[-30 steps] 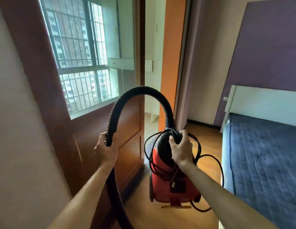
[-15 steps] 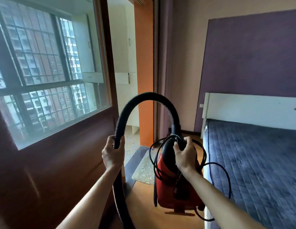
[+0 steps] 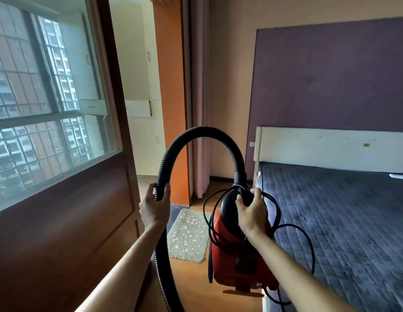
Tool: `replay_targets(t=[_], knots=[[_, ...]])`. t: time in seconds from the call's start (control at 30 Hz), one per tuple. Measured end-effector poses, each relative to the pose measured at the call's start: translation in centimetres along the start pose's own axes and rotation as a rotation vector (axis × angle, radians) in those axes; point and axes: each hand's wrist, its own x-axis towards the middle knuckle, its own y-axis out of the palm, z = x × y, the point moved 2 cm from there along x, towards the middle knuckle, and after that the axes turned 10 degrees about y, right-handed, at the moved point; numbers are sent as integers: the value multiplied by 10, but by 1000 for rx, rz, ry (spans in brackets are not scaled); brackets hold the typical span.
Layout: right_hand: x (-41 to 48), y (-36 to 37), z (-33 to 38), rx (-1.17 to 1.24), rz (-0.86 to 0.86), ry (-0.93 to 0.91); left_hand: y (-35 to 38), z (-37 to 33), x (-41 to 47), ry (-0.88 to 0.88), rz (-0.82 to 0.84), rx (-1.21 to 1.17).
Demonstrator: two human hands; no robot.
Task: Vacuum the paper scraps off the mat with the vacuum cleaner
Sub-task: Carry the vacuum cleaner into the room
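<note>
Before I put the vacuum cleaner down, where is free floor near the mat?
Bare wood floor lies on the near side of the mat, bordered by the door and the bed. A smaller bare patch lies beyond the mat, by the curtain. The mat itself is crowded with paper scraps.

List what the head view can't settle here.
Head view only:
- hose: far end cut off by the bottom edge.
- mat: right side hidden behind the vacuum cleaner.
- paper scraps: too small to count.
- cord: plug end hidden; it runs behind the right forearm.
</note>
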Motion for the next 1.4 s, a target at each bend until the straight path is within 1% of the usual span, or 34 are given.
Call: replay_targets(t=[0.23,0.43,0.63,0.9,1.1,1.23,1.4], knots=[[53,35,-28,-44,-57,52,59,18,45,55,48,-16],[109,71,-38,-79,-105,78,127,46,98,86,122,-49],[163,101,-47,-107,-134,101,190,68,144,90,169,-79],[220,121,-57,-134,-191,97,258,92,183,96,210,-103],[271,138,-82,-123,-184,135,310,95,202,95,233,-91],[318,156,-108,-98,-171,154,353,108,219,86,240,-113],[389,180,-133,-108,-139,155,414,114,250,85,233,-85]])
